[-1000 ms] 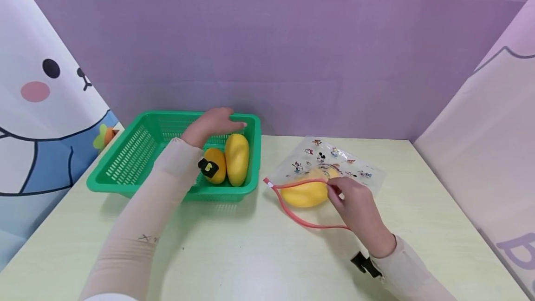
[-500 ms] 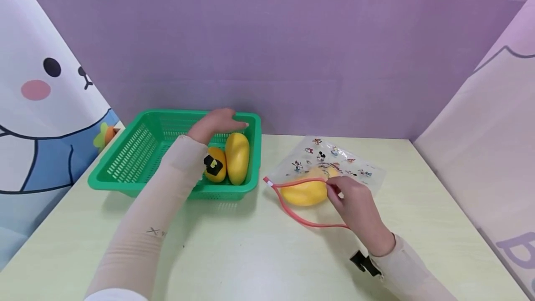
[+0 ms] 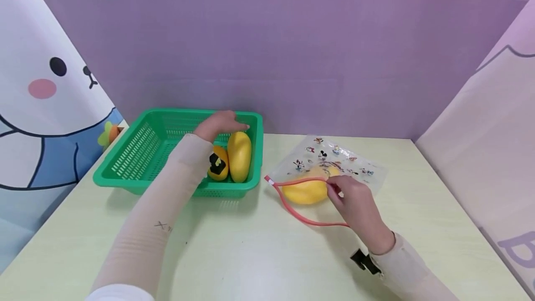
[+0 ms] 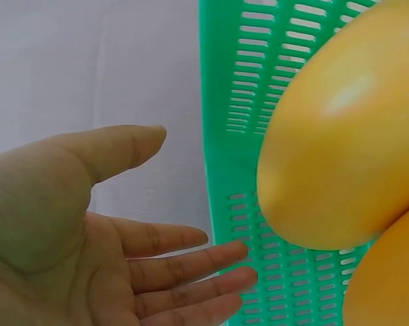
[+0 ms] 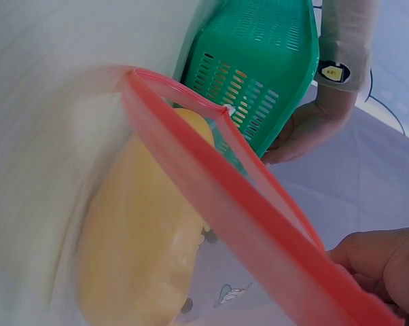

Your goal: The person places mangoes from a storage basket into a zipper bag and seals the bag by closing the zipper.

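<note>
My left hand [image 3: 221, 123] is over the back right part of a green plastic basket [image 3: 125, 183]. Its fingers are spread and hold nothing in the left wrist view. Close to them lie a long yellow mango [image 4: 333, 142] and a second, more orange mango [image 4: 395, 278], both in the basket. My right hand [image 3: 355, 201] pinches the red zip edge of a clear zip bag [image 3: 309, 154] printed with small cartoon figures. The bag's mouth gapes toward the front left, and a yellow mango [image 5: 147, 231] lies inside it.
The basket and bag stand side by side on a pale table [image 3: 251, 264]. Behind rises a purple cloth backdrop [image 3: 267, 50]. Printed cloth panels close off the left and right sides. A black clip [image 3: 365, 262] sits at the right cuff.
My left hand has shifted slightly to the right over the basket. The view has drifted a little; my right hand keeps its hold on the bag edge.
</note>
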`<action>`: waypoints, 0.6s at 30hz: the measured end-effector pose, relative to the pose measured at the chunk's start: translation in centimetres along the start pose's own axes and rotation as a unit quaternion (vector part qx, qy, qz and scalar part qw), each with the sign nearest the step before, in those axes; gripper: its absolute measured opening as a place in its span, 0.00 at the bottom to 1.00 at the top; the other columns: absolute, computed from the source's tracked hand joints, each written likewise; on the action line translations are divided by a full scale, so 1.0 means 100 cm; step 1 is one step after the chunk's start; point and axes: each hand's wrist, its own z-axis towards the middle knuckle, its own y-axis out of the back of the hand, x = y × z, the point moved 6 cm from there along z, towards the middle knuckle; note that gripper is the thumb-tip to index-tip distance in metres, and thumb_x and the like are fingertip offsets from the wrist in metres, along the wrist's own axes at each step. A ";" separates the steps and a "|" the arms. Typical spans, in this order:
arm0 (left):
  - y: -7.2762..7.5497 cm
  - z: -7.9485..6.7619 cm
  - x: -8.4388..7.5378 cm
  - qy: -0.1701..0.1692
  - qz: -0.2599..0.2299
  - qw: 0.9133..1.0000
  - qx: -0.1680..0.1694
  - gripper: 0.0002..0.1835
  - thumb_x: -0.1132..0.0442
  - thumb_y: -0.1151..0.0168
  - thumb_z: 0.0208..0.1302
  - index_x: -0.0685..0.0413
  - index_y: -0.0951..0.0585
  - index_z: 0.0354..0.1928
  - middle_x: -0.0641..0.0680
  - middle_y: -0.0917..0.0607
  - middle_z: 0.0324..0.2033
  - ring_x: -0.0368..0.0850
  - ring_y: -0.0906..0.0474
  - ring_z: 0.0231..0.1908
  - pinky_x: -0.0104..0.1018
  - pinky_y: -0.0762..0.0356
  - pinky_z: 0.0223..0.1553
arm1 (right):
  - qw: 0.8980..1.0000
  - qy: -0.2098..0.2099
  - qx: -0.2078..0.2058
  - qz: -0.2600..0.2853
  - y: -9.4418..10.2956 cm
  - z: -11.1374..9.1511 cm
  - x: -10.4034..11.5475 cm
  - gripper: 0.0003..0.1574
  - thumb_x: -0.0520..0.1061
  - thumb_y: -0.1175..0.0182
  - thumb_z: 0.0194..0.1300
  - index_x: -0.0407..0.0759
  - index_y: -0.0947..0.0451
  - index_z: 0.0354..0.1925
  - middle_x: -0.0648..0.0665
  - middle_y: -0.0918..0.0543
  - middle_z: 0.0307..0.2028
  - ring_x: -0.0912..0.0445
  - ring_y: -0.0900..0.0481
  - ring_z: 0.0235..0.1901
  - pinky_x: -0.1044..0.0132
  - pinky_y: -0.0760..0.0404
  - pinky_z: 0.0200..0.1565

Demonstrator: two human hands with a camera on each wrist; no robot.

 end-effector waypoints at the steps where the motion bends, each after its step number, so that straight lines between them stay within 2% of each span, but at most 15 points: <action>1: 0.000 0.001 0.000 0.000 0.001 1.000 0.000 0.40 0.45 0.50 0.67 0.67 0.46 0.70 0.66 0.43 0.69 0.62 0.46 0.68 0.55 0.43 0.65 | 1.000 -0.001 0.001 -0.001 0.000 0.000 0.000 0.06 0.34 0.34 0.54 0.35 0.18 0.33 0.44 0.18 0.27 0.56 0.23 0.26 0.65 0.19 0.28; 11: -0.005 0.009 0.007 0.005 0.021 1.000 -0.001 0.39 0.45 0.51 0.67 0.67 0.44 0.69 0.66 0.41 0.68 0.62 0.44 0.67 0.54 0.41 0.65 | 1.000 -0.010 0.009 -0.003 -0.002 0.000 0.002 0.06 0.34 0.34 0.54 0.35 0.18 0.34 0.44 0.18 0.28 0.56 0.23 0.26 0.66 0.19 0.27; 18: -0.009 0.012 0.013 0.013 0.008 1.000 0.003 0.40 0.44 0.50 0.67 0.67 0.46 0.70 0.65 0.42 0.69 0.61 0.44 0.67 0.54 0.41 0.64 | 1.000 -0.009 0.004 0.001 -0.001 -0.002 0.004 0.07 0.34 0.33 0.53 0.34 0.18 0.34 0.43 0.18 0.28 0.56 0.23 0.26 0.66 0.19 0.28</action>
